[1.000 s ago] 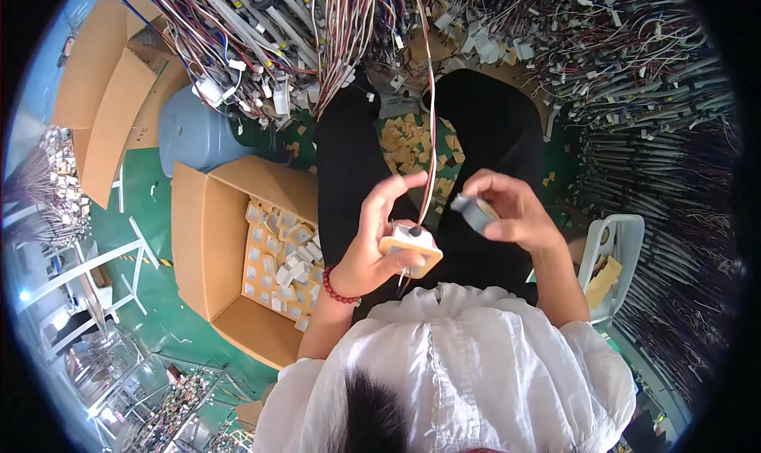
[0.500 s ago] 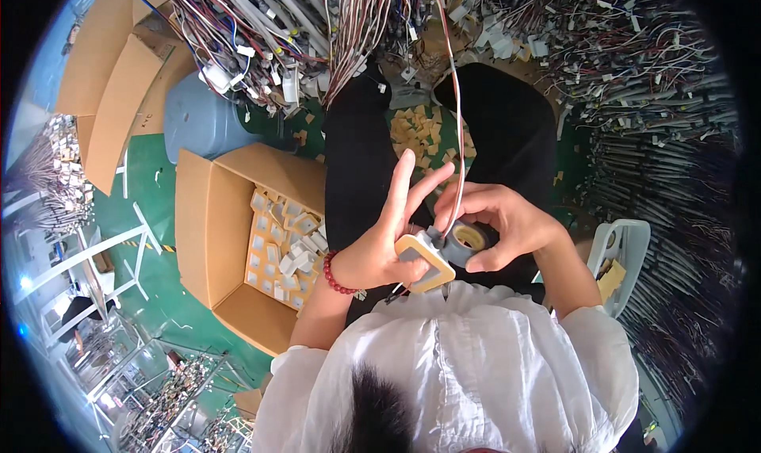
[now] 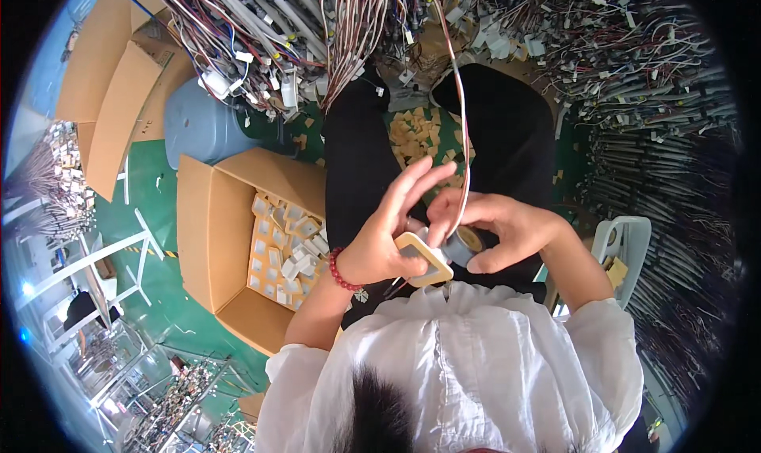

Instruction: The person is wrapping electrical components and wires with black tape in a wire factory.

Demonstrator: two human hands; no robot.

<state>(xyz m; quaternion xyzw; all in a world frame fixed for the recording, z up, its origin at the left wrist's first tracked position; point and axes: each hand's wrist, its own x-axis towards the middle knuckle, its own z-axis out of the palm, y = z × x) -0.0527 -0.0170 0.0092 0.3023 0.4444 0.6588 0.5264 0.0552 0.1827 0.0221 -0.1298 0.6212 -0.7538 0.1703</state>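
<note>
1. Glossy green floor (image 3: 178,294), scattered with tan cardboard scraps (image 3: 416,132) ahead and crossed at left by a short strip of yellow-and-black hazard tape (image 3: 160,252).
2. White metal frame (image 3: 147,231) standing on the left, its legs bent by the lens.
3. Rounded blue plastic container (image 3: 198,128) beside an open upright cardboard carton (image 3: 111,112).
4. Dense bank of grey and dark cable bundles (image 3: 658,179) lining the right side.
5. Bright white light (image 3: 28,288) at the far left edge.
6. Pale blue surface (image 3: 49,72) at upper left, too distorted to identify.
</note>
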